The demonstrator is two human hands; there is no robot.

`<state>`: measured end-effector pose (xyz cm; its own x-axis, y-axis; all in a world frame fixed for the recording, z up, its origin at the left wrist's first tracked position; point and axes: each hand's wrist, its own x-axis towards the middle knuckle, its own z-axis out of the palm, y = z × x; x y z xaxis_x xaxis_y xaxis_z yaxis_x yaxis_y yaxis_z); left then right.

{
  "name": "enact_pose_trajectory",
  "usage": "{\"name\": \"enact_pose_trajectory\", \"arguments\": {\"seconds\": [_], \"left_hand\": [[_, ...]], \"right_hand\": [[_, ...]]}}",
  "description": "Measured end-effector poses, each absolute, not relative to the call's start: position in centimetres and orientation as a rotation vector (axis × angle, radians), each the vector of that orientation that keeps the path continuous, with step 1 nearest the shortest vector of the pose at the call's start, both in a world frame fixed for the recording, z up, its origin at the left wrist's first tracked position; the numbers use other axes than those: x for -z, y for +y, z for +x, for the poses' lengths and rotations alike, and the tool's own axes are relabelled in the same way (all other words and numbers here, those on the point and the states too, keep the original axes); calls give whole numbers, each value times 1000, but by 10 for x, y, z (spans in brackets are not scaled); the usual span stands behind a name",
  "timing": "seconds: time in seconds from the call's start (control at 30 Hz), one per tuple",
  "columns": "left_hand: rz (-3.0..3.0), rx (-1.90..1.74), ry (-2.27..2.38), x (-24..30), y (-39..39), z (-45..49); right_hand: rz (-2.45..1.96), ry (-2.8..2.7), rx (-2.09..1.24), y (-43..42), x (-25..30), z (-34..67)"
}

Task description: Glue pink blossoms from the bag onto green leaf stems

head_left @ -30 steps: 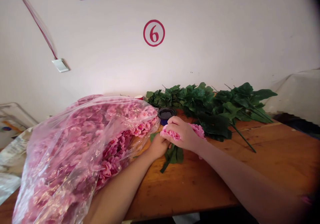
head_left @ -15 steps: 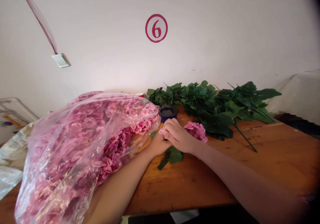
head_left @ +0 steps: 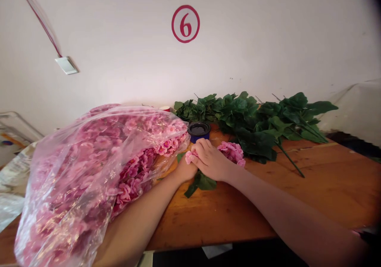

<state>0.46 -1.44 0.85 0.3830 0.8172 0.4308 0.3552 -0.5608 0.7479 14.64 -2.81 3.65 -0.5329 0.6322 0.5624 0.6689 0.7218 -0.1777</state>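
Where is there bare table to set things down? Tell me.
Bare wood of the table lies right of the loose green stem, above the right forearm. Another strip lies below the right hand, beside the left forearm. Crowded: around the pink blossom, left hand, dark pot, leaves, flower bag.

Flower cluster [head_left: 231,152]: pale pink. Bagged blossoms [head_left: 89,167]: deeper pink. Leaves [head_left: 253,120]: dark green. Counter [head_left: 226,215]: orange-brown, wood-grained, as catalogued.

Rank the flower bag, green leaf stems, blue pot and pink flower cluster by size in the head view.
1. Plastic bag of pink artificial flowers, though nearer the camera
2. Green leaf stems
3. Pink flower cluster and blue pot look alike, unranked
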Motion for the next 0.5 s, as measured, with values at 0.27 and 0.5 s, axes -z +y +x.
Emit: {"name": "enact_pose_trajectory", "arguments": {"seconds": [0.27, 0.5], "left_hand": [[2068, -1098, 890, -16, -15, 5], [1867, -1011, 901, -8, -15, 6]], "right_hand": [[-1370, -2030, 28, -34, -39, 140], [-1226, -2089, -159, -29, -44, 143]]}}
